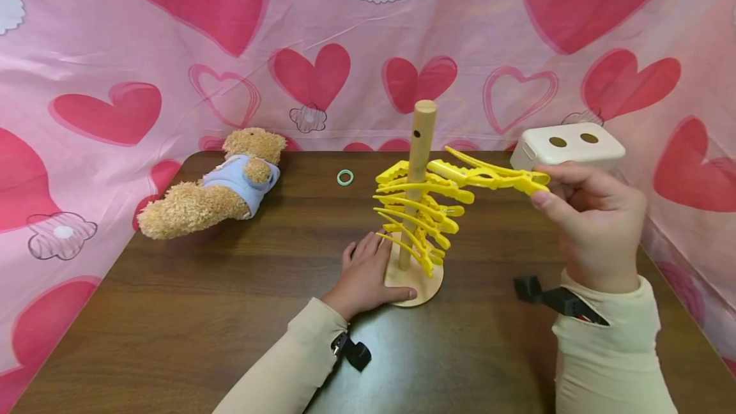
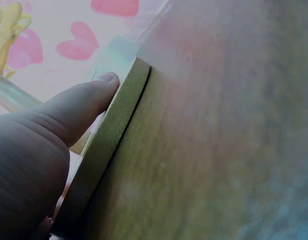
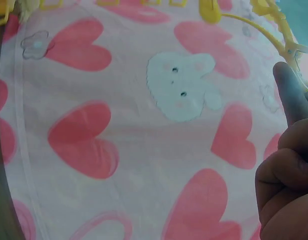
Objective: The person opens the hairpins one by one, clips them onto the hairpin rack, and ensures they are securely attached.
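Observation:
A round wooden post [image 1: 423,126] stands upright on a disc base [image 1: 422,289], with several yellow hair clips [image 1: 445,222] stacked along it, their ends fanned out. My left hand [image 1: 365,276] rests on the base's left side, fingers spread and thumb along the front; in the left wrist view the thumb lies over the base's edge [image 2: 106,132]. Between thumb and fingertips, my right hand [image 1: 600,222] pinches the tail of another yellow hair clip [image 1: 506,179]. That clip has its arms spread apart, and its far end reaches the post just above the top of the stack.
A teddy bear [image 1: 230,187] in a blue shirt lies at the back left. Near the table's back edge is a small mint-green ring [image 1: 345,177]. A white box [image 1: 540,153] with two round holes stands behind my right hand. Pink heart-patterned cloth [image 1: 362,30] surrounds the table.

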`<state>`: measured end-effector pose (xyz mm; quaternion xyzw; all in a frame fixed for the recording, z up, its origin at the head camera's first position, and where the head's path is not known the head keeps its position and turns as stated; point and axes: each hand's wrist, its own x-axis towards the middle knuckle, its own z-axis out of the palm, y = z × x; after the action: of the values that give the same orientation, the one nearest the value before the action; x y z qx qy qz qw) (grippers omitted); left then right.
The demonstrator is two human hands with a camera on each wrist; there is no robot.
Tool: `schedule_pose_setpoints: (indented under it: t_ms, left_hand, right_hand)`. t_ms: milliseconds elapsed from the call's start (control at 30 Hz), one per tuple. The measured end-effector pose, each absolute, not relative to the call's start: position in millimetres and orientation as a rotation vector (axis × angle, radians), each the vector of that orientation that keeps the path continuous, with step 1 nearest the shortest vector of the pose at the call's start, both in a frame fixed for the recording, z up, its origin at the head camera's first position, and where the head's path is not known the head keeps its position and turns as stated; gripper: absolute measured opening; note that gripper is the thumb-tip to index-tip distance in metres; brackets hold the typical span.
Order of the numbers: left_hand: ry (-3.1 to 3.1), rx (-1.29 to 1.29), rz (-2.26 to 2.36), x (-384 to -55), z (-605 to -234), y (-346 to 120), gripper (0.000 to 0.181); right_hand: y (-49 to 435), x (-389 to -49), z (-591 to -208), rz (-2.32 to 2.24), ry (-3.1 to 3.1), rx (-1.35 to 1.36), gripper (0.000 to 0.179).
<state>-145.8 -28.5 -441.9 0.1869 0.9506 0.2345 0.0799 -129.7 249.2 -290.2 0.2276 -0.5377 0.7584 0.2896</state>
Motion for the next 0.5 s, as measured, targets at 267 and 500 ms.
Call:
schedule_pose_setpoints:
  t_ms: [267,500]
  left_hand:
    - [2.832,0.558,0.712,-146,-441,-28,0.113]
    - [2.837,0.563,0.684,-147,-443,-28,0.114]
  right_hand:
    - [238,-125,-289,2.014,-1.445,0.655,0.026]
    - [231,-125,-289,1.964,-1.510,0.644,0.027]
